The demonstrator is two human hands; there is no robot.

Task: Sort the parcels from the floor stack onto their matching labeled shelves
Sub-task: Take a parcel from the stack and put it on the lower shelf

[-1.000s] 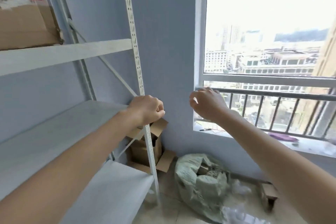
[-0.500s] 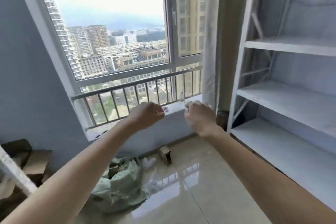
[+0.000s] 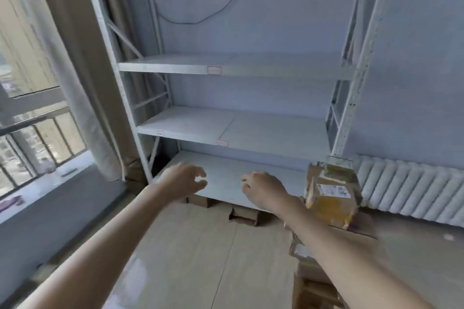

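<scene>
Head view, one entry: parcel (image 3: 331, 195), top of the floor stack (image 3: 324, 246). Brown carton wrapped in yellowish tape, white printed label on its upper face, print too blurred to read; it sits tilted on the cartons beneath, just right of the right hand (image 3: 263, 189) and not touched by it.

Hands: left hand (image 3: 185, 179) and right hand both raised side by side, fingers loosely curved, holding nothing, neither resting on any surface.

Step, as judged: between parcels, hands free, the next pick-up not yet begun. Next move calls for a reach right and down to the taped parcel, a two-handed hold since it looks bulky and sits askew, then a reading of its label against the shelf tags.

Beyond the hands: white metal shelving unit (image 3: 233, 65), three boards in sight, none bearing a parcel. Small red-edged tags (image 3: 214, 70) on the front edges of the upper and middle boards, wording illegible. Further flattened cartons (image 3: 244, 214) lie under the lowest board.

Right of the stack: white radiator (image 3: 411, 188) along the wall. Left of the left hand: curtain (image 3: 75, 70) and barred window (image 3: 37, 138)
</scene>
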